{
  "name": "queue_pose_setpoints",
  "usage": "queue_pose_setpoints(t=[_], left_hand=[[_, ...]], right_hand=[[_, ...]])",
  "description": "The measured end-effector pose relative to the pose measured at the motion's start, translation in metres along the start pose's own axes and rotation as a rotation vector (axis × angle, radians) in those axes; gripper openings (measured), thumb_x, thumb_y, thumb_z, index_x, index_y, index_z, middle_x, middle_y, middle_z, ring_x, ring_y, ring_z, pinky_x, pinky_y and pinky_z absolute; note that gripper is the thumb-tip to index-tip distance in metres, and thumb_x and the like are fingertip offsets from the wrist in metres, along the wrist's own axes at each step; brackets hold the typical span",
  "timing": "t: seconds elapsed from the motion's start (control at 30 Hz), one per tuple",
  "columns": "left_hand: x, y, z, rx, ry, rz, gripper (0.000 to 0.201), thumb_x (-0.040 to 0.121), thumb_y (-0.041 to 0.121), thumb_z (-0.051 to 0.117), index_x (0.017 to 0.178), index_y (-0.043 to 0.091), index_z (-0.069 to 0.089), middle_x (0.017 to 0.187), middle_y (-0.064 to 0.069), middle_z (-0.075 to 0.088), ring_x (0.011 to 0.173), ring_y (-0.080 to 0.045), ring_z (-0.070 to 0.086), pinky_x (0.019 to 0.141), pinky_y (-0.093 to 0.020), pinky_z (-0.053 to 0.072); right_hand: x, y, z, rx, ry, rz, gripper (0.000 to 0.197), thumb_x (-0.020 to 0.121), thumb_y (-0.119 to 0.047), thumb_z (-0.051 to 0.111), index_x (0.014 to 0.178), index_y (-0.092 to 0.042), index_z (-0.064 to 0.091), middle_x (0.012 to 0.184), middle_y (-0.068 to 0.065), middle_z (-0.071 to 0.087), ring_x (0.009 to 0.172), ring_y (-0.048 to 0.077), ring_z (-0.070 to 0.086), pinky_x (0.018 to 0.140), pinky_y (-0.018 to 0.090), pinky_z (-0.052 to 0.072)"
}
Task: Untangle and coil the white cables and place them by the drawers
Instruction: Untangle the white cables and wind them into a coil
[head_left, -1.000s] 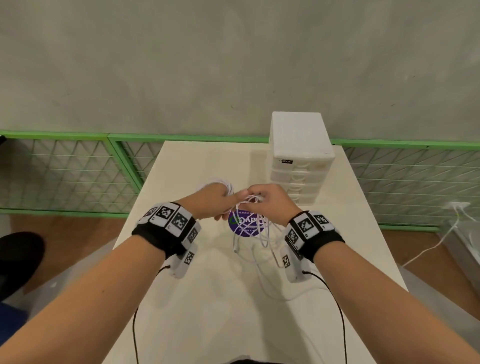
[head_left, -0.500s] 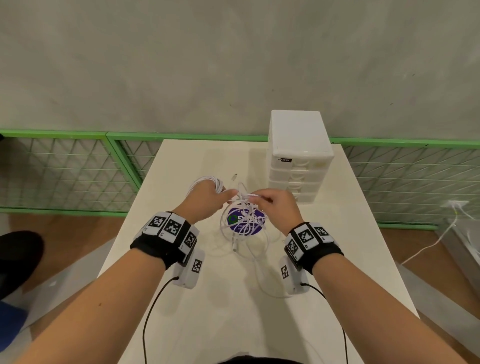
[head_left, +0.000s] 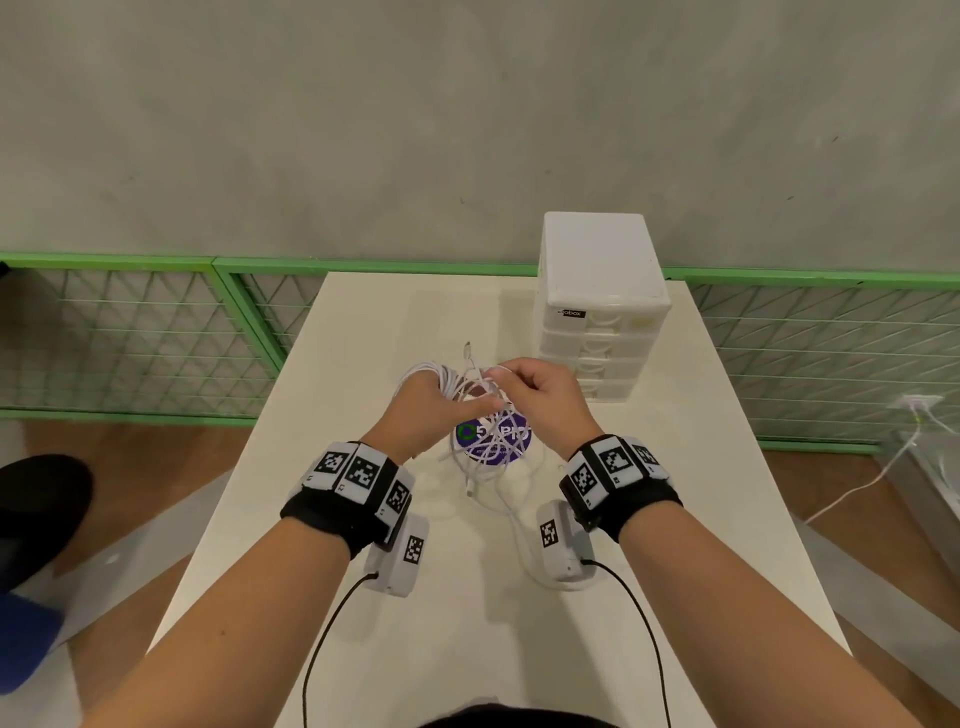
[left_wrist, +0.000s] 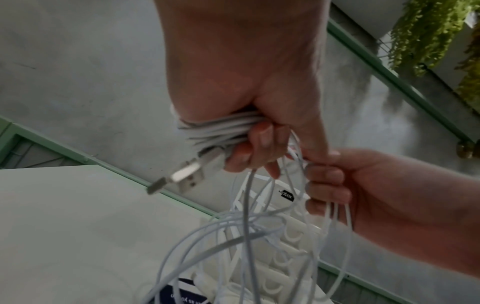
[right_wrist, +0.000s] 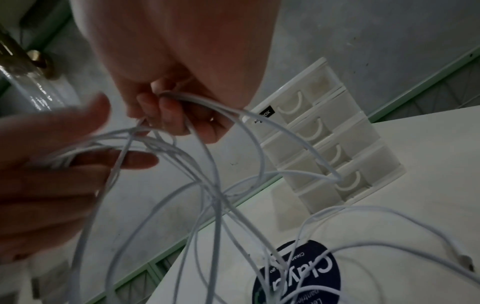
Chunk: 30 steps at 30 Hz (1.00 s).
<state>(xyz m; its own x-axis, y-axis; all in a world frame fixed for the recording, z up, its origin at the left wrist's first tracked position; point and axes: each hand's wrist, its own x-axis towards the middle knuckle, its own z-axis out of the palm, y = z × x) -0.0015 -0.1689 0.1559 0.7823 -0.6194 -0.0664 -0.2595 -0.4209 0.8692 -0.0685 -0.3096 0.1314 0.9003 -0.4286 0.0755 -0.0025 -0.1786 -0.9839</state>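
A tangle of thin white cables (head_left: 488, 441) hangs between my two hands above the table. My left hand (head_left: 431, 410) grips a coiled bundle (left_wrist: 221, 131) of cable wound round its fingers, and a USB plug (left_wrist: 179, 179) sticks out below it. My right hand (head_left: 540, 389) pinches several loose strands (right_wrist: 182, 98) just right of the left hand. Loose loops (right_wrist: 221, 195) trail down onto the table. The white drawer unit (head_left: 597, 306) stands at the back right, close behind the right hand.
A round purple sticker (head_left: 493, 436) lies on the cream table (head_left: 363, 597) under the cables. Green mesh fencing (head_left: 130, 338) runs behind the table before a grey wall. Another white cable (head_left: 883, 467) crosses the floor on the right.
Both hands have lifted and shifted toward the drawers. The left hand has more cable wound on it, and the tangle hangs higher off the table.
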Motion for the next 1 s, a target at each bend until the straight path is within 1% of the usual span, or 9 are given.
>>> queue_pose_setpoints(t=[0.1,0.2,0.33,0.47,0.57,0.7,0.83,0.9,1.0], left_hand=[[0.004,-0.006,-0.001,0.008,0.117,-0.006,0.058,0.078,0.031,0.077,0.049,0.019,0.028,0.041,0.009,0.026,0.035,-0.008,0.022,0.04,-0.019,0.019],[0.01,-0.006,-0.012,-0.042,0.264,0.036,0.055,0.079,0.025,0.076,0.05,0.019,0.03,0.047,0.003,0.028,0.039,-0.008,0.025,0.043,-0.023,0.022],[0.006,0.002,-0.023,-0.053,0.381,0.077,0.062,0.079,0.027,0.077,0.051,0.021,0.022,0.042,0.009,0.024,0.04,-0.007,0.021,0.043,-0.023,0.02],[0.0,0.001,-0.024,-0.03,0.383,0.06,0.061,0.08,0.03,0.075,0.051,0.02,0.023,0.04,0.01,0.026,0.041,-0.009,0.023,0.044,-0.025,0.02],[-0.002,-0.006,-0.028,-0.034,0.4,0.046,0.057,0.081,0.035,0.073,0.051,0.001,0.039,0.054,-0.013,0.045,0.05,-0.015,0.037,0.047,-0.027,0.025],[-0.004,-0.005,-0.029,-0.062,0.384,0.083,0.056,0.082,0.034,0.072,0.06,-0.013,0.051,0.061,-0.026,0.054,0.053,-0.017,0.041,0.047,-0.026,0.028],[-0.008,0.003,-0.027,-0.03,0.37,0.083,0.058,0.082,0.029,0.073,0.051,0.017,0.026,0.046,-0.003,0.029,0.042,-0.01,0.024,0.044,-0.025,0.021],[-0.007,0.004,-0.026,-0.059,0.352,0.072,0.058,0.083,0.026,0.073,0.053,0.019,0.024,0.047,0.004,0.025,0.04,-0.008,0.021,0.042,-0.02,0.019],[-0.005,0.006,-0.025,-0.123,0.33,0.065,0.06,0.082,0.025,0.074,0.053,0.021,0.021,0.045,0.009,0.021,0.043,-0.008,0.02,0.045,-0.022,0.021]], right_hand=[[0.002,-0.008,-0.005,0.055,-0.065,0.019,0.012,0.084,-0.014,0.069,0.094,-0.009,0.071,0.061,-0.013,0.064,0.054,-0.003,0.055,0.059,0.014,0.045],[0.01,-0.004,-0.017,-0.129,-0.073,0.016,0.031,0.074,-0.016,0.078,0.102,-0.024,0.067,0.069,-0.003,0.058,0.059,0.009,0.055,0.06,0.02,0.047],[0.017,0.005,-0.032,-0.4,0.081,0.017,0.011,0.085,-0.011,0.062,0.088,-0.017,0.07,0.073,-0.005,0.058,0.06,0.008,0.047,0.057,0.025,0.036],[0.017,0.011,-0.038,-0.255,0.143,0.12,0.01,0.09,-0.011,0.055,0.092,-0.018,0.062,0.075,0.001,0.066,0.064,0.017,0.06,0.062,0.032,0.05],[0.016,0.006,-0.041,-0.29,0.157,0.088,0.012,0.091,-0.024,0.059,0.084,-0.015,0.064,0.058,-0.001,0.058,0.044,0.005,0.047,0.05,0.022,0.038],[0.015,0.007,-0.047,-0.327,0.221,0.105,0.024,0.077,-0.041,0.074,0.085,-0.02,0.067,0.065,0.002,0.059,0.056,0.012,0.049,0.057,0.026,0.04],[0.01,0.008,-0.047,-0.187,0.155,0.118,0.011,0.079,-0.021,0.073,0.083,-0.021,0.063,0.076,0.002,0.06,0.068,0.014,0.051,0.065,0.026,0.043],[0.01,0.007,-0.048,-0.169,0.167,0.088,0.015,0.08,-0.016,0.071,0.082,-0.026,0.061,0.074,0.002,0.058,0.067,0.015,0.051,0.064,0.025,0.044],[0.011,0.012,-0.048,-0.245,0.174,0.067,0.034,0.077,-0.019,0.074,0.106,-0.025,0.057,0.085,0.0,0.054,0.077,0.013,0.051,0.074,0.025,0.043]])
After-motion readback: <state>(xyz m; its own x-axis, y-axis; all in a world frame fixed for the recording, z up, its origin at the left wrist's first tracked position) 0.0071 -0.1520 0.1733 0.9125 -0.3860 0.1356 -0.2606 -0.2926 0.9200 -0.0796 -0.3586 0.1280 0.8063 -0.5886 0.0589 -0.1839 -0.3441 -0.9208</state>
